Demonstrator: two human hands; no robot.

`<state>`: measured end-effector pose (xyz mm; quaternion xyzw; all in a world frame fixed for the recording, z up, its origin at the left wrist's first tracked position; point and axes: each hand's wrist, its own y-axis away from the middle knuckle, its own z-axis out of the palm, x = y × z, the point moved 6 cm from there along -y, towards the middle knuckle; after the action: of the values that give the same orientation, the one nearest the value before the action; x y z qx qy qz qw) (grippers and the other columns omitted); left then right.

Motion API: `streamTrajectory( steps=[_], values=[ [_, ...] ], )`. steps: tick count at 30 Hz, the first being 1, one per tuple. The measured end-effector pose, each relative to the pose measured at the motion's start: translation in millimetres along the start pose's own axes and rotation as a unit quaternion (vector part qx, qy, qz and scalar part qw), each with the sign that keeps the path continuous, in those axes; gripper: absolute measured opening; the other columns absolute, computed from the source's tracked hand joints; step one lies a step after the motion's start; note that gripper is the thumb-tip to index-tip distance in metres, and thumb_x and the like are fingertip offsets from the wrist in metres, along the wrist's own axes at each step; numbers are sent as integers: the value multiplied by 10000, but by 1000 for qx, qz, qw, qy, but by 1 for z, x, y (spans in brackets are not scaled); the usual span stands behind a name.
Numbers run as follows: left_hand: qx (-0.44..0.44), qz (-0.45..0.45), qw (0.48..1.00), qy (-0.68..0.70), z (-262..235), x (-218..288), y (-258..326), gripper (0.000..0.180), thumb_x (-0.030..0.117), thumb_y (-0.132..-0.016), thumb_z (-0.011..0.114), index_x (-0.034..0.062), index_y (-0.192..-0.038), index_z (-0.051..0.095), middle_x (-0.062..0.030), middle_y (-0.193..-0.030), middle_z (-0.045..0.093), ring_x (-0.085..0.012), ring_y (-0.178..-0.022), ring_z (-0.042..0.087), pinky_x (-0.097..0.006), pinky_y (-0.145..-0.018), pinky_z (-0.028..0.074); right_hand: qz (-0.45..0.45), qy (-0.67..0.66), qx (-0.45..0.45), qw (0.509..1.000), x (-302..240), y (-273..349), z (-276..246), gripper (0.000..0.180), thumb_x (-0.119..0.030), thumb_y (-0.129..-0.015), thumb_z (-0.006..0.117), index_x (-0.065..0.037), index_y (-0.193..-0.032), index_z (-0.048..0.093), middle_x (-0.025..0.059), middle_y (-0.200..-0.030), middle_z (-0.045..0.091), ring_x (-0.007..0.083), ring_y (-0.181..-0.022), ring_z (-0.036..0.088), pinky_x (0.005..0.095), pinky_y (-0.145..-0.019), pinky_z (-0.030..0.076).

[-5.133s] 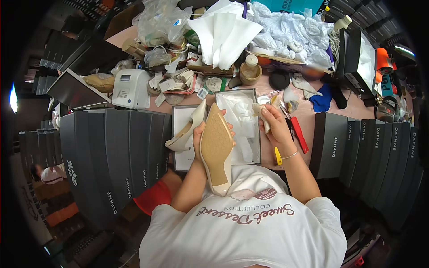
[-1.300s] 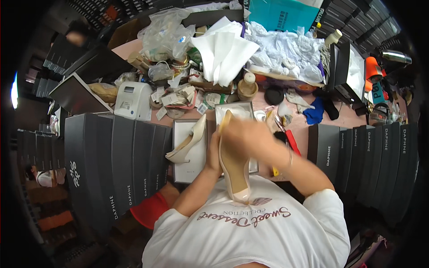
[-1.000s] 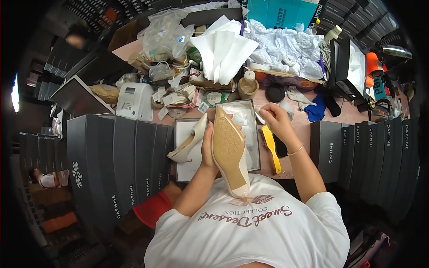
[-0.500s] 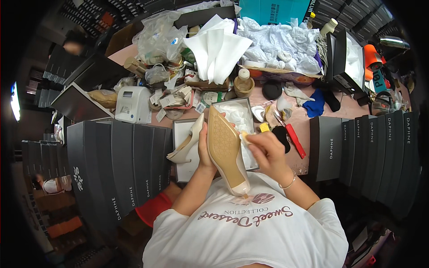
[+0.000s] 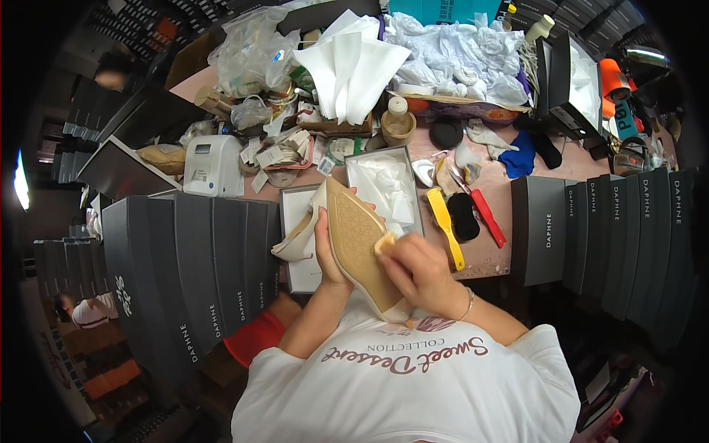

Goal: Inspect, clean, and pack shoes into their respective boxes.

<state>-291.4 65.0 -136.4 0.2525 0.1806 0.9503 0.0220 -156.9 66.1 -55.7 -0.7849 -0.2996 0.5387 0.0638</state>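
While the left hand (image 5: 329, 247) is gripping the beige shoe (image 5: 354, 240) sole-up above the table's (image 5: 495, 255) near edge, the right hand (image 5: 421, 273) — closed on a small pad (image 5: 384, 242) — is rubbing the sole, apparently mid-cleaning — further strokes likely needing steady support.

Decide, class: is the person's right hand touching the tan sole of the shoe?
Touching. The head view shows the right hand pressing a small pale pad onto the shoe sole, fingers resting on it, while the left hand grips the shoe's edge.
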Motion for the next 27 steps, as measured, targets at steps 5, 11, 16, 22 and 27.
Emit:
streamTrajectory(
  steps=[5,11,16,22,27],
  values=[
    [34,3,999,-8,-1,-2,3,590,510,-964,296,59,-1326,409,-150,-1043,602,-259,-895,624,-369,-796,520,22,20,3,1000,14,-22,-4,116,-57,-795,690,-16,-867,608,97,-761,553,251,-615,595,334,-534,478],
    [8,6,1000,-17,-2,-1,1,592,510,-961,294,65,-1337,400,-148,-1058,598,-267,-918,620,-384,-806,518,2,11,-10,1000,6,-10,-4,112,-58,-797,681,-19,-873,609,102,-754,548,255,-608,586,330,-533,475],
    [13,-5,1000,-2,-4,-2,0,584,502,-963,290,63,-1330,404,-148,-1042,600,-283,-878,628,-398,-767,534,-11,8,-29,999,-4,0,-3,110,-49,-794,675,-12,-863,598,104,-747,537,257,-592,568,330,-518,465],
    [45,8,999,-11,-9,0,-2,582,503,-961,297,66,-1329,403,-151,-1035,592,-292,-883,628,-402,-776,531,4,11,-26,1000,11,-18,-3,141,-53,-785,688,-23,-904,618,94,-753,542,242,-606,587,323,-529,480],
    [19,0,1000,2,-1,-1,-2,576,506,-959,303,65,-1315,408,-150,-1034,596,-283,-876,628,-395,-770,530,8,-4,-10,1000,12,-14,-5,118,-50,-796,681,-21,-888,613,93,-758,543,243,-609,588,326,-530,480]
  ],
)
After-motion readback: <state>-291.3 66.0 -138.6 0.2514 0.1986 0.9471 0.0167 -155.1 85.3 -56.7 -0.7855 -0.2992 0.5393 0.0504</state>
